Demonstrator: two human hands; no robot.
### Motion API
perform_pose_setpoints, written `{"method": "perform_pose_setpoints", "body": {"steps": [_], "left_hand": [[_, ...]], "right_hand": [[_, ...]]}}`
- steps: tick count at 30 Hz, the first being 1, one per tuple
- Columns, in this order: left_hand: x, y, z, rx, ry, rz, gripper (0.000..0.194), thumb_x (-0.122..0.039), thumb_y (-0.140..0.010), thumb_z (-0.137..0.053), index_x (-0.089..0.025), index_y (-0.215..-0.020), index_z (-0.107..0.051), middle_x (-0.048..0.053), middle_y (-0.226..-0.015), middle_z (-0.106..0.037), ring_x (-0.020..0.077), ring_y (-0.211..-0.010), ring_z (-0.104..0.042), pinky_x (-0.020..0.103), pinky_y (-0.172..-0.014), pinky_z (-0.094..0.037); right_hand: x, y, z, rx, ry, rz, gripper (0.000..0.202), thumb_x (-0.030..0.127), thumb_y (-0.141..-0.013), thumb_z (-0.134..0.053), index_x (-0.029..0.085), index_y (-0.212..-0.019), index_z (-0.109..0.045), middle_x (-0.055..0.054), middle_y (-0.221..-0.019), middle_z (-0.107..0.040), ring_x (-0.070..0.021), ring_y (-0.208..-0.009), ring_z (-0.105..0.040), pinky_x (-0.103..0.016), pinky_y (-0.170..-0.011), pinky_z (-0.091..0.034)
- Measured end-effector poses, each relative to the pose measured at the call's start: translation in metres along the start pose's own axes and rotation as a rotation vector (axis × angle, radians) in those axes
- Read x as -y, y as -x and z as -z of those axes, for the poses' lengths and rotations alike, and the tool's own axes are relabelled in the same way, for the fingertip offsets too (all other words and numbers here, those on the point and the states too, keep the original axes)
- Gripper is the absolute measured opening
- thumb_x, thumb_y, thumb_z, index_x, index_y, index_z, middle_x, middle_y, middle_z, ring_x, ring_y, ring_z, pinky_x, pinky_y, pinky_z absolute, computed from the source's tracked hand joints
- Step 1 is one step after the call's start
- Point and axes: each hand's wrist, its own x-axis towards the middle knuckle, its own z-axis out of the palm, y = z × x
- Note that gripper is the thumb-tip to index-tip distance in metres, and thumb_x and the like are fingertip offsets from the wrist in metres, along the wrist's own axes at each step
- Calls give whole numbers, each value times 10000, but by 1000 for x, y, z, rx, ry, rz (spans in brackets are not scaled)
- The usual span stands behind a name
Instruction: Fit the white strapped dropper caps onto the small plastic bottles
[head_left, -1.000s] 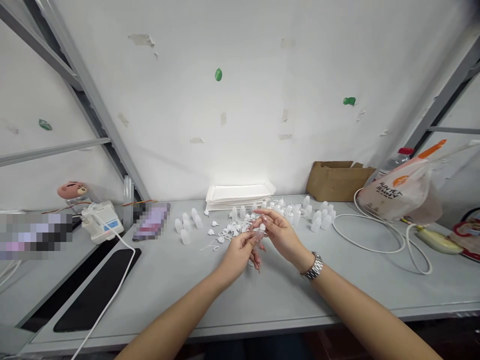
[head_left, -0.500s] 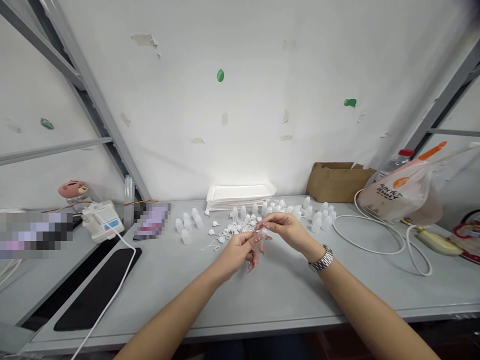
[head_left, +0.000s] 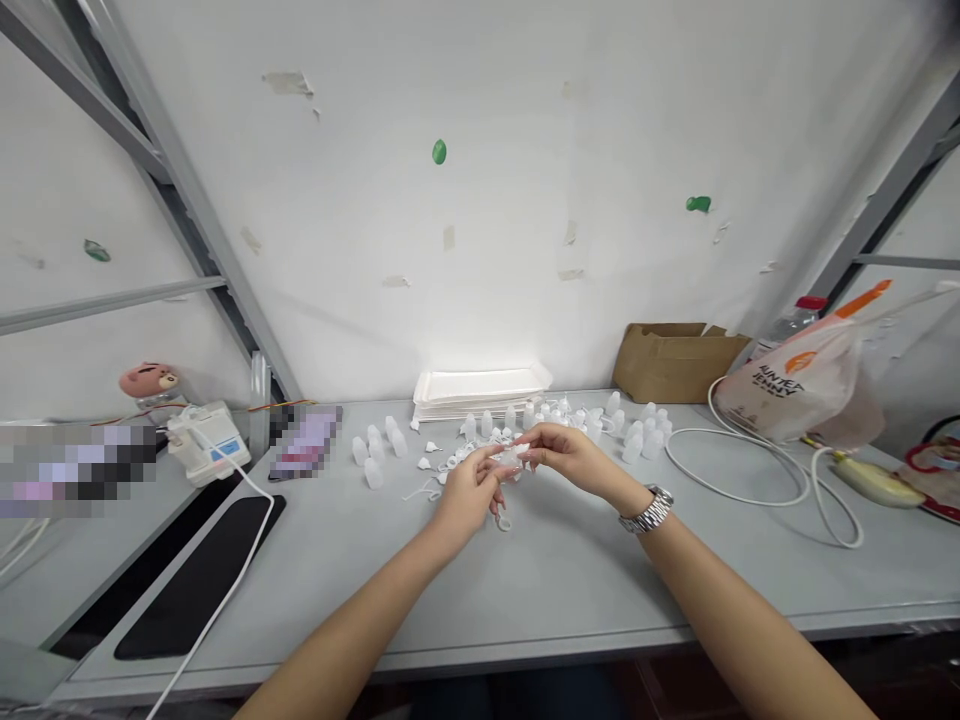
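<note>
Both hands meet over the middle of the table around a small translucent white plastic bottle (head_left: 511, 456). My left hand (head_left: 469, 497) is closed on its left side. At its right end, the fingers of my right hand (head_left: 566, 458) pinch the bottle where something white shows; fingers partly hide this part. Below my left fingers hangs a small white ring (head_left: 504, 523); what it joins is hidden. Just behind the hands lies a loose pile of white caps with ring straps (head_left: 457, 460). Small bottles stand in groups to the left (head_left: 375, 447) and to the right (head_left: 649, 432).
White trays (head_left: 480, 390) are stacked against the wall. A cardboard box (head_left: 675, 365) stands behind the right bottles, beside a plastic bag (head_left: 795, 385). A white cable (head_left: 739, 505) loops on the right. Further left lie a phone-like blurred item (head_left: 304, 442) and a black mat (head_left: 202, 580).
The bottle between my hands has tipped from more upright to nearly lying sideways. My left hand has turned and risen slightly. A white ring now shows beneath it.
</note>
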Motion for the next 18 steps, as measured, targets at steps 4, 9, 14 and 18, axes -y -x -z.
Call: {"method": "perform_pose_setpoints", "body": {"steps": [4, 9, 14, 18], "left_hand": [[9, 0, 2, -97, -257, -168, 226, -297, -756, -545, -160, -911, -637, 12, -705, -585, 105, -492, -512, 267, -530, -459], [15, 0, 3, -181, -416, -349, 220, -280, -787, -519, -198, -963, -623, 46, -879, -603, 147, -670, -571, 307, -696, -464], [6, 0, 2, 40, -134, -104, 280, -384, -817, -437, -150, -798, -590, 18, -695, -572, 92, -444, -517, 254, -474, -454], [0, -2, 2, 178, 94, -7, 325, -449, -765, -484, -135, -722, -558, 5, -643, -545, 83, -402, -502, 242, -399, -443]], "right_hand": [[-4, 1, -4, -40, 182, 11, 218, 394, -818, -500, 189, -775, -560, 1, -650, -564, -127, -598, -509, -277, -584, -406], [-11, 0, -14, -120, 276, 50, 224, 405, -860, -425, 206, -828, -523, 20, -620, -518, -118, -564, -457, -265, -547, -365], [-7, -1, -8, -65, 51, 57, 228, 400, -818, -505, 203, -923, -550, 4, -697, -536, -128, -634, -511, -286, -615, -421], [-2, 0, -1, -26, -25, 29, 211, 398, -784, -554, 188, -800, -562, -6, -723, -558, -125, -643, -511, -286, -619, -419]]}}
